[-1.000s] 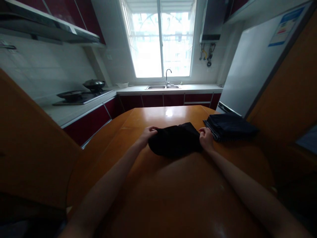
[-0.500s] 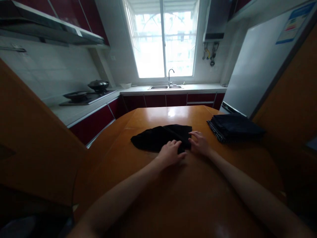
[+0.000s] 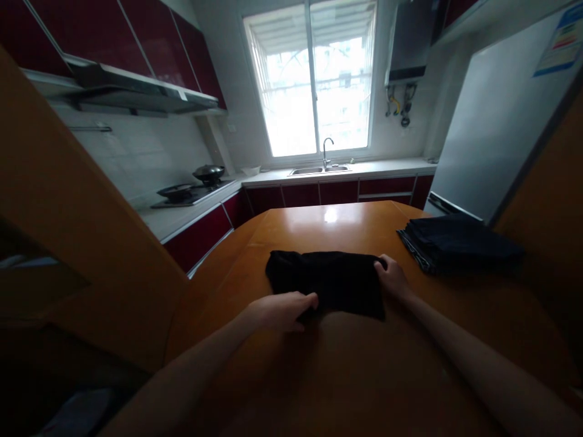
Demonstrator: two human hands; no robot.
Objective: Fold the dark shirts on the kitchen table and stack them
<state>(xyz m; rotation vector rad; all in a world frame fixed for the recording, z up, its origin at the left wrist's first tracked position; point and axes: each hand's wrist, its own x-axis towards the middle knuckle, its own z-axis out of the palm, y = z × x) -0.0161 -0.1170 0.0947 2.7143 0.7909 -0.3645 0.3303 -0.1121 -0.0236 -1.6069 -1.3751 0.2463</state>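
Note:
A black cloth (image 3: 330,280) lies spread flat in a rough rectangle on the orange wooden table (image 3: 346,376). My left hand (image 3: 281,310) rests at its near left corner, fingers closed on the cloth's edge. At the right edge, my right hand (image 3: 392,280) pinches the upper right corner of the same cloth. Both forearms reach in from the bottom of the view.
A stack of folded dark clothes (image 3: 458,244) sits on the table to the right. Beyond the table are a counter with a sink and tap (image 3: 324,162) under a window, a stove with pans (image 3: 191,187) at left, and a white fridge (image 3: 496,127) at right.
The cloth has been spread out wider and flatter. My left hand slid from its middle to the near left corner; my right hand shifted to the right edge. The view moved slightly.

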